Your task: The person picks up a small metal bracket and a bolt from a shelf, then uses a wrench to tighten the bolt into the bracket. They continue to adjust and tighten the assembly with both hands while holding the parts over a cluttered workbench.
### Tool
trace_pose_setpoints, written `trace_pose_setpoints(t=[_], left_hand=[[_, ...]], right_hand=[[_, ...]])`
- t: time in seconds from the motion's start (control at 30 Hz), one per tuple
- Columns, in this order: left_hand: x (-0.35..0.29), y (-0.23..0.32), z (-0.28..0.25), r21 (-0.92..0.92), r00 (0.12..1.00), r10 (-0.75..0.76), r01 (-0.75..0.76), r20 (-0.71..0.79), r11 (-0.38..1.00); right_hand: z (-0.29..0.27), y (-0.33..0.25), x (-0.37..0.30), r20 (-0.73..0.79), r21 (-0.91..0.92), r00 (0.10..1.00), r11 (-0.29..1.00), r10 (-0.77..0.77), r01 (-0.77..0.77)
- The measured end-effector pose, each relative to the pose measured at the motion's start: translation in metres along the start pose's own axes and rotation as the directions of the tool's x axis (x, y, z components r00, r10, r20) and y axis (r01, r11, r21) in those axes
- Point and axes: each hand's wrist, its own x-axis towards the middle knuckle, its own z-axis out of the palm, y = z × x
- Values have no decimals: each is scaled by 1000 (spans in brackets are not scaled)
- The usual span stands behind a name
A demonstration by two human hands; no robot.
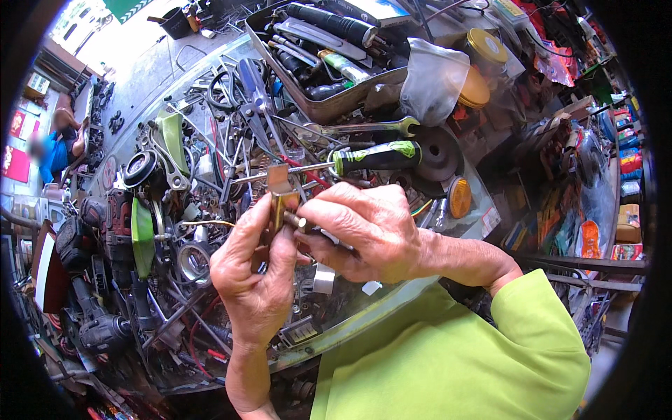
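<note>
My left hand grips a small brass-coloured metal bracket between thumb and fingers, holding it up over the cluttered bench. From the other side, the fingers of my right hand pinch at a short round metal pin against the bracket. I cannot tell whether the pin sits in the bracket or only touches it. Just beyond my hands lies a screwdriver with a green and black handle. Behind that is an open-ended wrench.
A metal tray of tools stands at the back, with yellow-lidded jars to its right. Power drills crowd the left. A grinding disc lies right of the screwdriver. Another person is at far left.
</note>
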Motion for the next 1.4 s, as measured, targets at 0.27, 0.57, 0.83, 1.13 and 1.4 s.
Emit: trace_pose_setpoints(t=[0.27,0.57,0.83,1.13,1.4], left_hand=[[13,11,-3,310,954,276,-300,120,902],[1,-8,-7,270,940,341,-331,12,904],[-1,-11,-2,372,928,365,-314,-73,874],[-1,-5,-2,397,922,387,-361,16,844],[-2,-6,1,380,929,371,-348,12,857]], right_hand=[[-5,6,7,-30,23,999,1000,13,-12],[-3,-12,10,10,153,983,971,183,-182],[6,-2,5,-123,57,992,998,35,-28],[-2,1,3,119,21,976,983,180,-184],[-4,-1,7,203,185,960,955,192,-231]])
